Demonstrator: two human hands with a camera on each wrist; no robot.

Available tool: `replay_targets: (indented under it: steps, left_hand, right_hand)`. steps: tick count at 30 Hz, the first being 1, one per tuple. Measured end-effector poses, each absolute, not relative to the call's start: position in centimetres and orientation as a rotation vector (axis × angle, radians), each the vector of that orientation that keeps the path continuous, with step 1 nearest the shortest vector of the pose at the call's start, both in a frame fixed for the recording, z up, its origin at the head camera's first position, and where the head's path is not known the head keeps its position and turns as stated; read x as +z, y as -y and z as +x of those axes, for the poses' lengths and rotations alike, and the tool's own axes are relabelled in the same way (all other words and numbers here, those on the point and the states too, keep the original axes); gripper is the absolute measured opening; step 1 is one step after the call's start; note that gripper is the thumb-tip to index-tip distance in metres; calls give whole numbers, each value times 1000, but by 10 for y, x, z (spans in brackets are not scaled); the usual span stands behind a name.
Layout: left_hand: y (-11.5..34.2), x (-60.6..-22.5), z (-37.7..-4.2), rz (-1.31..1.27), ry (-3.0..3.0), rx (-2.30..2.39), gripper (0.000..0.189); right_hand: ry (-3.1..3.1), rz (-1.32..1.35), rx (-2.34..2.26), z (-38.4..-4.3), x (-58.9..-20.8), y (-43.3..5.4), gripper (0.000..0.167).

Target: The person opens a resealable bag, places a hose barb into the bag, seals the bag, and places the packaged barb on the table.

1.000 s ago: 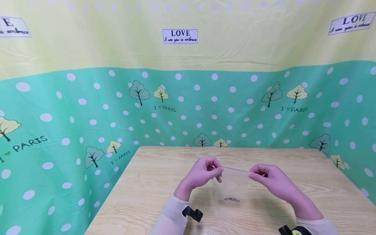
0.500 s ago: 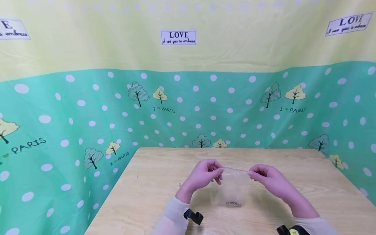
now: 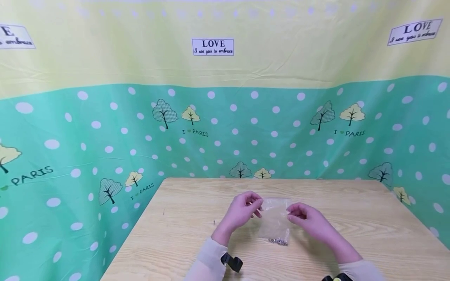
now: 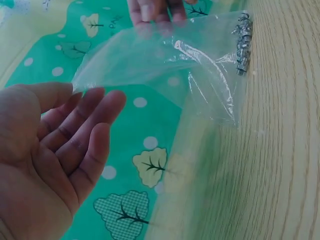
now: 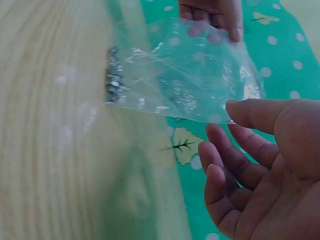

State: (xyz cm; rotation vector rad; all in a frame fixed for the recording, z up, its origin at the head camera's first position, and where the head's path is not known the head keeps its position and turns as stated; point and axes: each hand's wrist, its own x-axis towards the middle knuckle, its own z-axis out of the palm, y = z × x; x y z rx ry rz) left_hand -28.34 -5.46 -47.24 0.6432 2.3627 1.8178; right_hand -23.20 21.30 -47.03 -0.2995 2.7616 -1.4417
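Note:
A clear plastic bag (image 3: 275,218) stands upright over the wooden table, its lower edge close to the tabletop. Small shiny metal pieces (image 4: 243,45), screw-like in shape, lie in a row along its bottom. At the bag's upper left, my left hand (image 3: 244,210) pinches the edge between thumb and forefinger, the other fingers loosely bent. On the opposite side, my right hand (image 5: 265,155) has its thumb tip over the bag's edge and the forefinger just behind it, a light pinch. Toward the top, the bag bulges in a curve between the hands.
The wooden table (image 3: 183,203) extends around both hands. One tiny dark piece (image 3: 214,222) lies on it, left of my left wrist. A green and yellow printed curtain (image 3: 225,128) hangs behind and along the sides. Black straps with cameras (image 3: 232,262) sit at the wrists.
The right hand has moved left and slightly down, from the bag's top corner to its side. The bag's top, earlier stretched taut, is now slack, and the hands are closer together.

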Motion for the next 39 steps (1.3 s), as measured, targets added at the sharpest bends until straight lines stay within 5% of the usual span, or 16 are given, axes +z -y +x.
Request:
replay_targets:
  steps: [6, 14, 20, 39]
  left_hand:
    - [56, -474, -285, 575, -2376, 1817, 21]
    - [65, -485, -281, 446, -2410, 1609, 55]
    - [67, -491, -282, 453, -2371, 1532, 59]
    - [66, -488, -270, 445, -2385, 1379, 66]
  right_hand:
    - [-2757, -278, -1409, -234, -479, -207, 31]
    - [-2643, -256, -1411, -232, -489, -201, 71]
    - [-2614, -313, -1407, -232, -492, -199, 84]
    - [-2680, -295, -1341, -232, -497, -207, 85]
